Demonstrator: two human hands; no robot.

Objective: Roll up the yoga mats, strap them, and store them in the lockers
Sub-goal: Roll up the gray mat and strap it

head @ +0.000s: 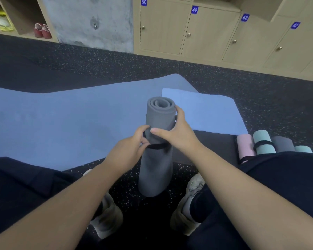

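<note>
A rolled grey yoga mat (157, 156) stands upright on the dark speckled floor (98, 65) at the centre of the view, between the person's two pale sneakers (186, 204), its spiral end facing up. A black strap (157, 146) circles the roll about a third of the way down. The left hand (128, 150), at 9 o'clock of the roll, has its fingers curled in a pinch on the strap at the roll's left edge. The right hand (177, 130), at 3 o'clock, wraps the upper roll, thumb across the front and fingers curled round the far side. Behind the roll, from 9 to 2 o'clock, an unrolled blue mat (52, 123) lies flat on the floor, with a second lighter blue mat (206, 112) overlapping its right end. At 3 o'clock, near the person's right knee, a row of rolled mats (264, 143) lies side by side: pink, mint with a black strap, grey and mint. Along 12 to 2 o'clock stands a bank of wooden lockers (206, 33) with blue tags numbered 50, 49, 48 and 47, doors closed. At 11 o'clock, open cubbies hold a pair of red shoes (42, 30) and a yellow bag (0, 19).
</note>
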